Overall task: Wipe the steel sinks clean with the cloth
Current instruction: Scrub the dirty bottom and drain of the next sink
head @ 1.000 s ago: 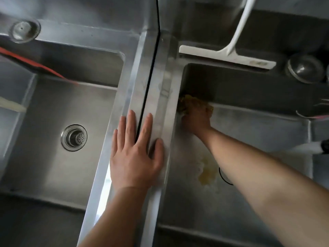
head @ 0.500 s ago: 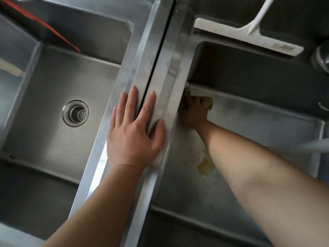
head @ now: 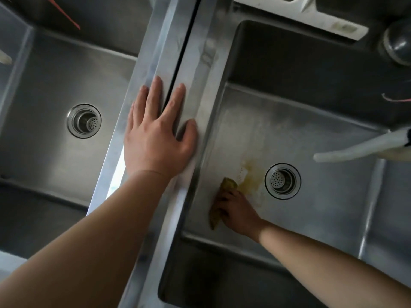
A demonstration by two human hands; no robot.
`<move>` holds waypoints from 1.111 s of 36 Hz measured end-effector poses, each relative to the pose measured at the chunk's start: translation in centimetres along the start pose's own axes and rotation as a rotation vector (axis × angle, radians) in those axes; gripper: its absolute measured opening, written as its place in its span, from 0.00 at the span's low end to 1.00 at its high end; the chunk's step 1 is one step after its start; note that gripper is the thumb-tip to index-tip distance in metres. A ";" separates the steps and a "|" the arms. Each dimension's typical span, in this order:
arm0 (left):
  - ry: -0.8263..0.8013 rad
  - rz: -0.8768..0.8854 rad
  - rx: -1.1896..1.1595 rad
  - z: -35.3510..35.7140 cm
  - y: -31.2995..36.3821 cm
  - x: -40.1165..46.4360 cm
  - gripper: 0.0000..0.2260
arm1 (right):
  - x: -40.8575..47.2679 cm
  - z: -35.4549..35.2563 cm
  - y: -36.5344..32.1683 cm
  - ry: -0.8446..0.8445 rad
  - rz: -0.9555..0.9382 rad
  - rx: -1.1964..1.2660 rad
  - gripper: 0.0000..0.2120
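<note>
Two steel sinks sit side by side, the left sink (head: 51, 90) and the right sink (head: 311, 121), parted by a steel rim (head: 195, 63) with a dark gap along it. My left hand (head: 155, 132) lies flat on that rim, fingers straight and spread across the gap. My right hand (head: 238, 212) is down in the right sink near its left wall and grips a yellow-green cloth (head: 219, 210) against the floor. A yellow stain (head: 251, 176) spreads between the cloth and the right drain (head: 282, 181).
The left drain strainer (head: 84, 121) sits in the left sink's floor. A white squeegee (head: 311, 16) lies on the back ledge of the right sink, beside a round steel plug (head: 398, 43). A white hose end (head: 355, 147) reaches in from the right.
My right hand has dragged the cloth from the far left corner of the right sink toward me along the left wall, to beside the stain. The left hand stayed on the rim.
</note>
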State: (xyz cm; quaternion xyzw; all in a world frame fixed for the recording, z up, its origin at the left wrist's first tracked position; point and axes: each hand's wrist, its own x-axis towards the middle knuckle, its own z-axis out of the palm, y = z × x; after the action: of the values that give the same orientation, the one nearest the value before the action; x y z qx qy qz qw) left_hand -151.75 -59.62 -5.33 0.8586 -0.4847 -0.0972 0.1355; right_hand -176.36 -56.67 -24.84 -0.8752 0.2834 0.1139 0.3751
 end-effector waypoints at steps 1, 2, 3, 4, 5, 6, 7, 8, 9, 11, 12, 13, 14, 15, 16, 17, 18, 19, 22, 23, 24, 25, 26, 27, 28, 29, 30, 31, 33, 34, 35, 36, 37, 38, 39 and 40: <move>-0.001 0.002 -0.001 0.0 0.0 0.0 0.28 | -0.1 -0.5 -0.3 0.047 0.045 0.128 0.15; -0.003 0.003 -0.001 -0.1 0.1 0.0 0.28 | -0.1 -1.0 -0.5 0.101 0.092 0.225 0.15; -0.008 0.003 0.002 -0.1 0.1 0.0 0.28 | 0.0 -1.4 -0.9 0.153 0.122 0.268 0.14; -0.014 0.001 0.008 -0.1 0.1 0.1 0.28 | 0.0 -1.5 -1.3 0.194 0.124 0.277 0.14; -0.018 -0.002 0.014 -0.1 0.1 0.1 0.28 | 0.1 -1.5 -1.7 0.216 0.101 0.272 0.14; -0.020 -0.004 0.016 -0.2 0.1 0.1 0.28 | 0.1 -1.5 -2.2 0.226 0.061 0.272 0.14; -0.019 -0.005 0.016 -0.2 0.2 0.1 0.28 | 0.1 -1.1 -2.7 0.221 0.011 0.277 0.14; -0.019 -0.004 0.016 -0.2 0.2 0.0 0.28 | 0.1 -0.5 -3.2 0.193 -0.045 0.281 0.14; -0.017 -0.002 0.016 -0.2 0.2 0.0 0.28 | 0.1 0.4 -3.7 0.130 -0.102 0.268 0.14; -0.011 0.002 0.016 -0.1 0.1 0.0 0.28 | -0.1 2.9 -4.6 -0.021 -0.218 0.184 0.11; -0.004 0.002 0.012 -0.1 0.1 0.1 0.28 | -0.3 4.3 -4.9 -0.077 -0.267 0.104 0.10; 0.003 0.002 0.008 0.0 0.1 0.1 0.27 | -0.4 5.5 -5.3 -0.124 -0.295 -0.005 0.10; 0.005 -0.001 0.006 0.0 0.1 0.1 0.27 | -0.5 6.2 -5.8 -0.176 -0.280 -0.125 0.12; 0.005 -0.003 0.005 0.1 0.1 0.1 0.27 | -0.6 6.5 -6.2 -0.218 -0.238 -0.212 0.14; 0.002 -0.005 0.007 0.1 0.1 0.0 0.27 | -0.6 6.4 -6.5 -0.240 -0.210 -0.260 0.15; 0.000 -0.007 0.011 0.1 0.1 0.0 0.27 | -0.5 6.2 -6.7 -0.250 -0.206 -0.282 0.15; -0.003 -0.008 0.015 0.0 0.1 0.0 0.27 | -0.5 5.9 -6.7 -0.259 -0.208 -0.312 0.15; -0.007 -0.009 0.018 0.0 0.1 0.0 0.27 | -0.4 5.7 -6.5 -0.261 -0.236 -0.348 0.13; -0.016 -0.011 0.027 -0.1 0.2 0.0 0.27 | -0.7 5.0 -4.5 -0.303 -0.359 -0.341 0.09; -0.019 -0.012 0.030 -0.1 0.2 -0.1 0.27 | -1.1 4.6 -3.5 -0.306 -0.396 -0.318 0.12; -0.021 -0.011 0.028 -0.1 0.2 -0.1 0.27 | -1.6 4.1 -2.5 -0.292 -0.423 -0.319 0.14; -0.024 -0.010 0.025 -0.1 0.3 -0.1 0.27 | -2.3 3.4 -1.4 -0.277 -0.452 -0.364 0.14; -0.028 -0.009 0.025 -0.1 0.2 -0.1 0.27 | -3.0 2.7 -0.3 -0.277 -0.467 -0.403 0.13; -0.031 -0.010 0.026 -0.2 0.2 0.0 0.28 | -3.6 1.9 0.9 -0.284 -0.462 -0.419 0.12; -0.034 -0.012 0.025 -0.2 0.2 0.0 0.28 | -4.0 1.2 1.9 -0.279 -0.454 -0.412 0.11; -0.036 -0.012 0.023 -0.1 0.2 0.0 0.28 | -4.2 0.4 2.8 -0.253 -0.448 -0.422 0.12; -0.037 -0.011 0.021 -0.2 0.2 0.0 0.28 | -4.4 -0.3 3.7 -0.220 -0.419 -0.428 0.13; -0.036 -0.010 0.019 -0.2 0.2 -0.1 0.28 | -4.3 -1.1 4.5 -0.199 -0.380 -0.440 0.15; -0.032 -0.011 0.012 -0.2 0.2 -0.1 0.28 | -4.3 -2.5 5.8 -0.165 -0.296 -0.429 0.16; -0.031 -0.013 0.012 -0.2 0.2 -0.1 0.28 | -4.2 -3.2 6.2 -0.157 -0.255 -0.417 0.17; -0.030 -0.015 0.014 -0.2 0.2 -0.1 0.28 | -4.2 -3.7 6.7 -0.134 -0.214 -0.405 0.19; -0.027 -0.015 0.015 -0.1 0.2 -0.1 0.28 | -4.1 -4.0 7.0 -0.093 -0.173 -0.395 0.20; -0.020 -0.014 0.014 -0.1 0.2 -0.1 0.27 | -4.1 -4.4 7.3 -0.060 -0.128 -0.386 0.22; -0.012 -0.011 0.014 -0.1 0.1 0.0 0.27 | -4.0 -4.7 7.6 -0.028 -0.085 -0.373 0.24; -0.006 -0.006 0.014 0.0 0.1 0.0 0.27 | -4.0 -4.9 7.9 -0.004 -0.038 -0.357 0.26; -0.003 -0.004 0.013 0.0 0.1 -0.1 0.27 | -4.0 -5.1 8.2 0.017 0.010 -0.342 0.28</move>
State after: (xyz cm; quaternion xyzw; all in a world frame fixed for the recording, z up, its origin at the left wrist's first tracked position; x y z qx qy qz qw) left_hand -151.86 -59.63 -5.29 0.8603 -0.4837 -0.0958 0.1291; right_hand -184.46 -63.30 -24.53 -0.9258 0.2676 0.1548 0.2175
